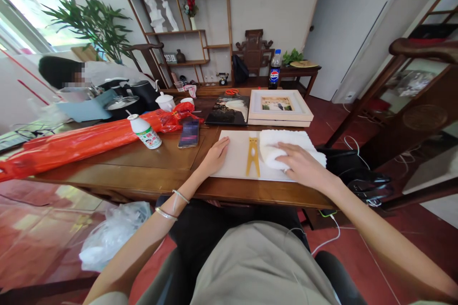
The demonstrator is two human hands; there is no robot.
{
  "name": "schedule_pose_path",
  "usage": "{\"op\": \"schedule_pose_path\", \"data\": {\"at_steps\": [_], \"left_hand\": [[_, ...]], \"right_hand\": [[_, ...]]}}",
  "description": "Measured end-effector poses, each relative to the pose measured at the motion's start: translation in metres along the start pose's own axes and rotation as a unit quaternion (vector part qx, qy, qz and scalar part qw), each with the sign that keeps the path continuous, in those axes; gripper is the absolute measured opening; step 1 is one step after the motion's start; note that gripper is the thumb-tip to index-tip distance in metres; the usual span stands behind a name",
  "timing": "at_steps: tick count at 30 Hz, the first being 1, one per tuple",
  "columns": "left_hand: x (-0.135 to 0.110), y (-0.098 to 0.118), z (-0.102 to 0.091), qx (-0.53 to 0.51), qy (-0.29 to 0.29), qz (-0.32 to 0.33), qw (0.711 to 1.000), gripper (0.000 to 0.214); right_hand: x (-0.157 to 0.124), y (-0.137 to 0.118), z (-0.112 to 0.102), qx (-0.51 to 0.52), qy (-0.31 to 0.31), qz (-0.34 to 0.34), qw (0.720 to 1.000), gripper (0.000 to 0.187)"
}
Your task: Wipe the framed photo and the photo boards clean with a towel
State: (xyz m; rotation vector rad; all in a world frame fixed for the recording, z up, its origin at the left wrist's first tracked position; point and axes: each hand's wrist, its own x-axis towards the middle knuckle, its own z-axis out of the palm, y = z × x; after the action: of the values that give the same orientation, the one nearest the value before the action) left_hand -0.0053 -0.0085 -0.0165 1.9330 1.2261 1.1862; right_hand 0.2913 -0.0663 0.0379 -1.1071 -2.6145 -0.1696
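Observation:
A flat white board lies on the wooden table in front of me. Along its left edge rests my left hand, fingers stretched out flat. A folded white towel covers the board's right part and reaches past its right edge. My right hand lies on top of the towel with its fingers extended, pressing on it rather than wrapped round it. Between my hands, on the board, is a yellow A-shaped piece like a large clothes peg, touched by neither hand.
Beyond the board are pale picture frames, a dark picture panel and a cola bottle. To the left lie a phone, a white bottle and a long red plastic-wrapped bundle. Another person leans at the far left.

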Motion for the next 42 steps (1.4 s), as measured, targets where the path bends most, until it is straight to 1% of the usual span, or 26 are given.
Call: {"op": "schedule_pose_path", "data": {"at_steps": [4, 6, 7, 9, 11, 13, 15, 17, 18, 19, 21, 24, 27, 29, 30, 33, 36, 39, 42], "left_hand": [[-0.001, -0.001, 0.0, 0.002, -0.004, 0.004, 1.0, 0.035], [-0.001, -0.002, 0.0, 0.012, -0.009, 0.01, 1.0, 0.036], [0.0, -0.003, -0.001, 0.025, -0.014, 0.015, 0.999, 0.037], [0.001, -0.005, -0.001, 0.072, -0.033, 0.028, 0.996, 0.04], [0.001, -0.009, -0.002, 0.13, -0.055, 0.042, 0.989, 0.044], [0.002, -0.012, -0.002, 0.172, -0.067, 0.055, 0.981, 0.047], [0.002, -0.014, -0.003, 0.19, -0.068, 0.065, 0.977, 0.048], [0.002, -0.015, -0.002, 0.195, -0.064, 0.07, 0.976, 0.048], [0.002, -0.016, -0.002, 0.196, -0.063, 0.072, 0.976, 0.048], [0.002, -0.016, -0.002, 0.197, -0.062, 0.073, 0.976, 0.048], [0.002, -0.016, -0.001, 0.201, -0.061, 0.074, 0.975, 0.048], [0.002, -0.015, -0.001, 0.205, -0.058, 0.075, 0.974, 0.049], [0.002, -0.014, -0.001, 0.206, -0.06, 0.075, 0.974, 0.05], [0.002, -0.014, -0.001, 0.205, -0.064, 0.074, 0.974, 0.05], [0.002, -0.014, -0.001, 0.204, -0.065, 0.074, 0.974, 0.05], [0.002, -0.015, -0.002, 0.204, -0.068, 0.076, 0.974, 0.049], [0.002, -0.016, -0.002, 0.206, -0.072, 0.078, 0.973, 0.048], [0.002, -0.016, -0.003, 0.204, -0.075, 0.076, 0.973, 0.048], [0.002, -0.015, -0.003, 0.203, -0.076, 0.074, 0.973, 0.048]], "right_hand": [[-0.028, -0.04, -0.024, 0.035, -0.028, -0.035, 0.998, 0.047], [-0.031, -0.047, -0.028, 0.051, -0.031, -0.036, 0.998, 0.046], [-0.029, -0.045, -0.027, 0.059, -0.031, -0.03, 0.997, 0.046], [-0.017, -0.033, -0.02, 0.072, -0.032, -0.019, 0.997, 0.044], [0.002, -0.011, -0.01, 0.075, -0.033, -0.019, 0.996, 0.04], [0.024, 0.012, 0.002, 0.059, -0.03, -0.019, 0.998, 0.034], [0.043, 0.031, 0.011, 0.033, -0.021, -0.005, 0.999, 0.031], [0.053, 0.041, 0.017, 0.011, -0.015, 0.01, 1.0, 0.027], [0.054, 0.042, 0.018, 0.003, -0.013, 0.013, 1.0, 0.025], [0.051, 0.039, 0.018, -0.003, -0.012, 0.011, 1.0, 0.023], [0.037, 0.026, 0.015, -0.005, -0.014, -0.001, 1.0, 0.024], [0.003, -0.006, 0.001, 0.014, -0.029, -0.033, 0.999, 0.028], [-0.027, -0.035, -0.014, 0.034, -0.046, -0.058, 0.997, 0.028], [-0.035, -0.043, -0.019, 0.041, -0.055, -0.062, 0.996, 0.027], [-0.034, -0.043, -0.02, 0.044, -0.056, -0.057, 0.996, 0.028], [-0.015, -0.027, -0.015, 0.041, -0.05, -0.029, 0.997, 0.025], [0.019, -0.001, -0.003, 0.018, -0.041, 0.0, 0.999, 0.019], [0.051, 0.021, 0.008, -0.009, -0.033, 0.038, 0.999, 0.025], [0.07, 0.033, 0.016, -0.013, -0.021, 0.072, 0.997, 0.028]]}}
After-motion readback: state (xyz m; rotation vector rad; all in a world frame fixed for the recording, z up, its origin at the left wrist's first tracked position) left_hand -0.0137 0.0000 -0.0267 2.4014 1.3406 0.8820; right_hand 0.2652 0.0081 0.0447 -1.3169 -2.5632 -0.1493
